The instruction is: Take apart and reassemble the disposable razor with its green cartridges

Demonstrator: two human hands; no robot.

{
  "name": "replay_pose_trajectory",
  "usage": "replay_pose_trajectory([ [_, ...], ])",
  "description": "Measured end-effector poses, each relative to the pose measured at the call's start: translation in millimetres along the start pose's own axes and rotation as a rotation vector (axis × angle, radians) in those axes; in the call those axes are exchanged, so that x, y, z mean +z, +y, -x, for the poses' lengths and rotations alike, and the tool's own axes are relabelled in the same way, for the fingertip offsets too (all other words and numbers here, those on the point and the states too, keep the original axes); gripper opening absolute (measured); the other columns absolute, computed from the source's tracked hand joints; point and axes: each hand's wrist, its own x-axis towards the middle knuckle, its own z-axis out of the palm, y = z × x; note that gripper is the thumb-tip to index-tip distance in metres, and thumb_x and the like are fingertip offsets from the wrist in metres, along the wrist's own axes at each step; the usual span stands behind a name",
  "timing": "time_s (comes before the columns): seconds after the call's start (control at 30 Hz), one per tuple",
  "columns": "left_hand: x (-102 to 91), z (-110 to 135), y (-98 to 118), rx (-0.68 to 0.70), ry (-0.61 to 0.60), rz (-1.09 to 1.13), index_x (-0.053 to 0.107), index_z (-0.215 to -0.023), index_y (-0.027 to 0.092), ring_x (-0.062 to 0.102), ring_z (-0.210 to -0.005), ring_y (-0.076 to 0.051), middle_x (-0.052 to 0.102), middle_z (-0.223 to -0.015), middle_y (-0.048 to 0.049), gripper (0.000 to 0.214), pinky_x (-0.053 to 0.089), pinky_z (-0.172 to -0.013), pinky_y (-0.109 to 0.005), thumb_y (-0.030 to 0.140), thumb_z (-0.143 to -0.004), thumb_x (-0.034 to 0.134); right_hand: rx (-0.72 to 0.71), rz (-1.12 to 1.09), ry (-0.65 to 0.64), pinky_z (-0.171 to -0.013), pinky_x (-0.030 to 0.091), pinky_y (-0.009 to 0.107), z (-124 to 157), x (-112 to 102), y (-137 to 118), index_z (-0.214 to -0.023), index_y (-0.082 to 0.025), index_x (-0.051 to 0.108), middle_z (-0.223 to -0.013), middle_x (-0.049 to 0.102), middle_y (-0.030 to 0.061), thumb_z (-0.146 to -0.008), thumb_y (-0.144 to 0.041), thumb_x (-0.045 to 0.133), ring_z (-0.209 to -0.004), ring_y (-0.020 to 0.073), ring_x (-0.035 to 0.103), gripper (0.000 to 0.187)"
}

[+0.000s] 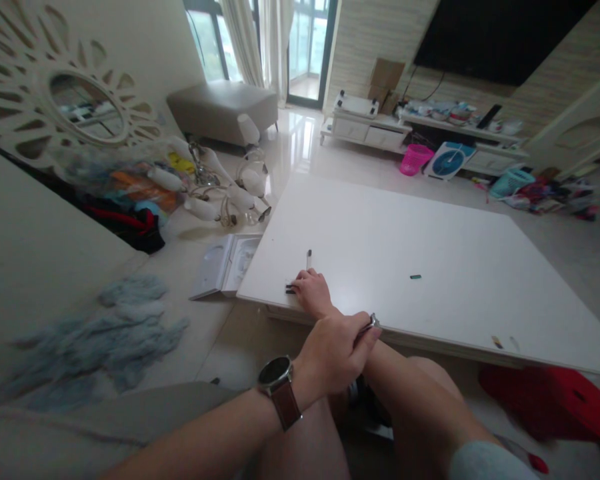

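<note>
Crossover at the table edge: your right hand (314,293) is down at the small dark pieces (290,291), your left hand (336,348) closed around a shiny metal piece (375,321).

Those dark pieces lie near the left corner of the white tabletop (390,233), and they look light and stiff, likely to skid on that smooth surface, so pinch them by their long sides; the metal piece looks hard and perhaps slick, best held by its middle, and your left fingers wrap most of it, hiding its shape; your right fingers are bent and close together, but whether they grip or merely touch, I can't tell, and the pale stick (309,257) beyond has its near end cut off by your knuckles.
</note>
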Motion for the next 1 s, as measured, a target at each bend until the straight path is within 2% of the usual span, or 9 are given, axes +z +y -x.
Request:
replay_pose_trajectory([
  [0.3, 0.2, 0.4, 0.2, -0.005, -0.019, -0.011, 0.048, -0.072, 0.021, 0.048, -0.059, -0.015, 0.058, -0.066, -0.0015, 0.032, 0.026, -0.057, -0.031, 0.037, -0.099, 0.044, 0.073, -0.116, 0.004, -0.081, 0.041, 0.037, -3.8, 0.3, 5.9, -0.090, -0.029, 0.081, -0.100, 0.072, 0.0049, -0.091, -0.030, 0.065, -0.101, 0.0242, 0.053, 0.016],
  [0.47, 0.5, 0.3, 0.2, -0.006, -0.022, -0.005, 0.047, -0.072, 0.021, 0.047, -0.059, -0.015, 0.057, -0.065, -0.0011, 0.032, 0.025, -0.057, -0.032, 0.037, -0.099, 0.044, 0.079, -0.172, 0.045, -0.080, 0.041, 0.036, -5.4, 2.7, 6.2, -0.083, -0.027, 0.081, -0.094, 0.072, 0.0058, -0.090, -0.025, 0.064, -0.097, 0.0233, 0.053, 0.019],
  [0.8, -0.6, 0.5, 3.5, -0.025, -0.034, 0.057, 0.046, -0.071, 0.020, 0.044, -0.059, -0.013, 0.053, -0.064, 0.0006, 0.030, 0.023, -0.057, -0.031, 0.034, -0.098, 0.046, 0.122, -0.298, 0.140, -0.080, 0.043, 0.032, -5.0, 12.5, 10.9, -0.084, -0.024, 0.080, -0.090, 0.072, 0.0055, -0.088, -0.022, 0.068, -0.092, 0.0212, 0.055, 0.013],
  [0.9, -3.2, -1.4, 5.0, -0.050, -0.013, 0.136, 0.044, -0.069, 0.020, 0.042, -0.058, -0.013, 0.049, -0.062, 0.0018, 0.032, 0.023, -0.058, -0.031, 0.035, -0.098, 0.046, 0.125, -0.437, 0.228, -0.086, 0.043, 0.033, -8.0, 5.7, 8.5, -0.084, -0.022, 0.077, -0.088, 0.073, 0.0036, -0.088, -0.020, 0.066, -0.092, 0.0197, 0.057, 0.012],
  [1.0, -6.1, -7.5, 2.8, -0.110, 0.063, 0.345, 0.046, -0.069, 0.019, 0.042, -0.060, -0.012, 0.047, -0.063, 0.0023, 0.035, 0.027, -0.059, -0.029, 0.038, -0.099, 0.043, 0.165, -0.730, 0.306, -0.083, 0.045, 0.033, -12.3, -3.4, 3.7, -0.080, -0.022, 0.071, -0.082, 0.071, 0.0009, -0.087, -0.021, 0.064, -0.084, 0.0175, 0.060, 0.010],
])
